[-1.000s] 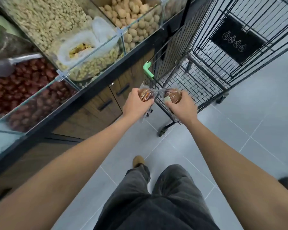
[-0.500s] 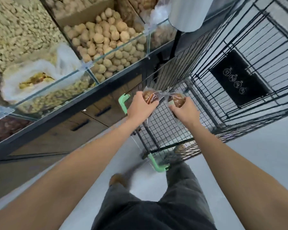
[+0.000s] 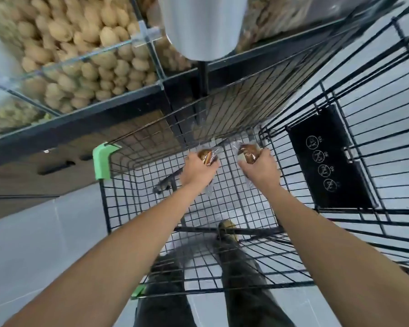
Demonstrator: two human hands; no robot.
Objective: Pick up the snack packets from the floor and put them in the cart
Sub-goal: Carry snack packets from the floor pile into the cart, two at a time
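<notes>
- Two hands inside the cart (image 3: 291, 128) rim, apart, side by side, not touching.
- Left hand (image 3: 197, 172) wrapped round the left snack packet (image 3: 207, 156), right hand (image 3: 261, 169) wrapped round the right snack packet (image 3: 249, 153).
- Both packets over the mesh bottom (image 3: 236, 201); can't tell if touching it.
- Loads of open mesh below and back toward the legs.
- Right packet close to the far corner wires.
- Green corner guard (image 3: 102, 159) on the left rim edge, well apart from the left hand.
- Black sign panel (image 3: 328, 159) near the right hand.
- Glass-fronted nut bins (image 3: 80, 55) along the cart's far side.
</notes>
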